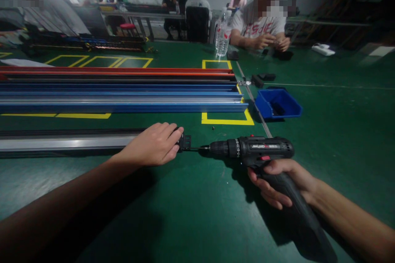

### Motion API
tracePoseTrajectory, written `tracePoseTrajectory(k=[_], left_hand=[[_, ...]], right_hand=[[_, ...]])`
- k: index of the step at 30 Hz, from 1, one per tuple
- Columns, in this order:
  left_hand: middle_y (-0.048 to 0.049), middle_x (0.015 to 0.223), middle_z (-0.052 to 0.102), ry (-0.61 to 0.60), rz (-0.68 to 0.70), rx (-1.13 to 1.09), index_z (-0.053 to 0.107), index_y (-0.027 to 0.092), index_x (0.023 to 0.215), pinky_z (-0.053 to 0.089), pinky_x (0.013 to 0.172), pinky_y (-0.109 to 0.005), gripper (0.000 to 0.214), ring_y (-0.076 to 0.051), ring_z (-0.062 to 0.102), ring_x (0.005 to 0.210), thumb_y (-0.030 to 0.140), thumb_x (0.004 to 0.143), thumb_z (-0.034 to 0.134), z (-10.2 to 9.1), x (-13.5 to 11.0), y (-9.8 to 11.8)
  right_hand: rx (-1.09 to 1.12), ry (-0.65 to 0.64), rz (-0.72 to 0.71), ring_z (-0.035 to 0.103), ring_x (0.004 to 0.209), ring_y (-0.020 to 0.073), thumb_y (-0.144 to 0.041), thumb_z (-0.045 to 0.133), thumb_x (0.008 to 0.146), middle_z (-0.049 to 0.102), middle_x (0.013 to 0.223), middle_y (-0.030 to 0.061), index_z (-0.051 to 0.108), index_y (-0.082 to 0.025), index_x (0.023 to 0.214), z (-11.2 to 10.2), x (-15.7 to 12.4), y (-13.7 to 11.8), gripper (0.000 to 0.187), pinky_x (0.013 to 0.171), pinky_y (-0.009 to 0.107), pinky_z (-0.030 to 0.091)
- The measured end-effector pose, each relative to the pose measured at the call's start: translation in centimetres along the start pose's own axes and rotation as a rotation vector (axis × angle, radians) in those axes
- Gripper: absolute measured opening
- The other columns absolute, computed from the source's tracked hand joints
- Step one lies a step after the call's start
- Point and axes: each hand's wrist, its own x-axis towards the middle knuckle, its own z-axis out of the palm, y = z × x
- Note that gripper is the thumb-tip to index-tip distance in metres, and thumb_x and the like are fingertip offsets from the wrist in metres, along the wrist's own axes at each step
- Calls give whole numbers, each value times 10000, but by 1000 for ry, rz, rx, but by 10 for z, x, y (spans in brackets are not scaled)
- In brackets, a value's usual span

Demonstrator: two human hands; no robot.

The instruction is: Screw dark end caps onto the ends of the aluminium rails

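Note:
A long grey metal rail (68, 143) lies across the green table in front of me. My left hand (154, 144) rests closed over its right end, fingers wrapped on the rail beside a small black end bracket (184, 142). My right hand (279, 183) grips the handle of a black cordless drill (253, 150). The drill lies level, and its bit points left into the bracket.
A stack of red, black and blue rails (123, 90) lies behind. A blue parts bin (277, 104) sits at right near small black parts (262, 78). A water bottle (222, 35) stands farther back. A person across the table handles small parts; others sit beyond.

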Motion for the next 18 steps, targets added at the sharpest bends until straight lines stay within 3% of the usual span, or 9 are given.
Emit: tracePoseTrajectory(k=[18], left_hand=[[-228,1201,669,39,-6,-22,599,24,1336,544,853,-434,468,-315,655,1027,287,987,430,2,0,0]], right_hand=[[4,11,1,614,454,79,-274,541,924,670,779,44,690,-27,1083,0,0,0,329,573,248,587]])
